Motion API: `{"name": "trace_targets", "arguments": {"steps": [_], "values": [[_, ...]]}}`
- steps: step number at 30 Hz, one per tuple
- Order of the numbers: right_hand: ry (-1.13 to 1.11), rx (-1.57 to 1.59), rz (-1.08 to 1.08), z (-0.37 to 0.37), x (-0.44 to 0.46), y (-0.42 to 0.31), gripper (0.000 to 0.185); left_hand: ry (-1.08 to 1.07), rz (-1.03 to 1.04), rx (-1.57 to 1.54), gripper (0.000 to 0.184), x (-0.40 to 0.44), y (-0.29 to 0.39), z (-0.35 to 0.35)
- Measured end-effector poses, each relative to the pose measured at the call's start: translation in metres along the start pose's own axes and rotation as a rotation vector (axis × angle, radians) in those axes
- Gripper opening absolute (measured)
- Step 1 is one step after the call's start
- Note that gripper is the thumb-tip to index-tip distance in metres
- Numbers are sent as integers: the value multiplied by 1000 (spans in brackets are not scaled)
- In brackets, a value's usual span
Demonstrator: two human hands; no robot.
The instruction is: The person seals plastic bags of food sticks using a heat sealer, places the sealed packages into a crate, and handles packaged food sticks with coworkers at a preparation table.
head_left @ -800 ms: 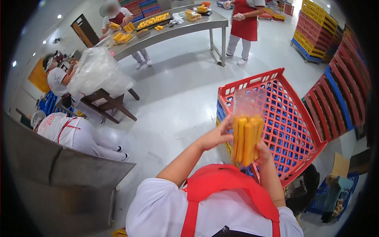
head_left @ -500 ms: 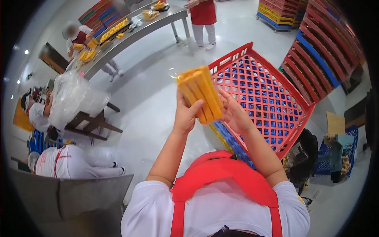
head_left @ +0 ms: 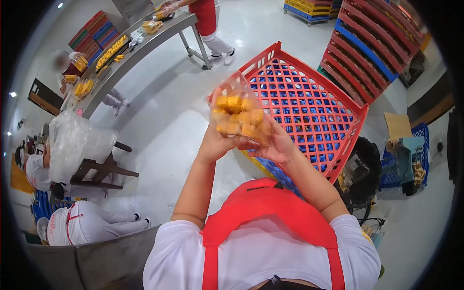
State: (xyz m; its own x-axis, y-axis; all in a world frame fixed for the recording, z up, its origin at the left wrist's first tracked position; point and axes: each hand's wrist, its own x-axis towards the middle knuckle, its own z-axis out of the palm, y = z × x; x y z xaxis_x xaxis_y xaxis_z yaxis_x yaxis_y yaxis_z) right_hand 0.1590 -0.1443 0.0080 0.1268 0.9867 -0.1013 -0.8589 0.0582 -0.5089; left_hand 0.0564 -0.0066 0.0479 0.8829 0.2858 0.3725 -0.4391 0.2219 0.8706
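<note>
A clear plastic bag of yellow-orange sticks (head_left: 237, 113) is held up in front of me, its stick ends facing the camera. My left hand (head_left: 218, 142) grips its left side, with the thumb across the near edge. On the right, my right hand (head_left: 276, 145) cups the bag from the side and below, fingers partly hidden by it. The loose, see-through end of the bag points up and away from me. Just beyond my right hand lies a red plastic crate (head_left: 309, 106) with a lattice base, resting on blue and yellow crates (head_left: 270, 169).
A long steel table (head_left: 104, 77) with yellow sticks curves across the upper left; co-workers stand beside it. Tall crate stacks (head_left: 367, 53) rise at the right. A black-lined bin (head_left: 362, 169) sits near my right elbow. Plastic sheeting (head_left: 77, 145) covers a wooden stand at left.
The bag has been tipped, so the stick ends now show instead of their long sides. My right hand has moved under it. The whole view has shifted, and a co-worker at the table has changed stance.
</note>
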Motion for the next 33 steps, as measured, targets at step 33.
{"name": "trace_targets", "arguments": {"steps": [33], "values": [[14,128,-67,25,-8,3,66,36,45,-620,74,22,5,2]]}}
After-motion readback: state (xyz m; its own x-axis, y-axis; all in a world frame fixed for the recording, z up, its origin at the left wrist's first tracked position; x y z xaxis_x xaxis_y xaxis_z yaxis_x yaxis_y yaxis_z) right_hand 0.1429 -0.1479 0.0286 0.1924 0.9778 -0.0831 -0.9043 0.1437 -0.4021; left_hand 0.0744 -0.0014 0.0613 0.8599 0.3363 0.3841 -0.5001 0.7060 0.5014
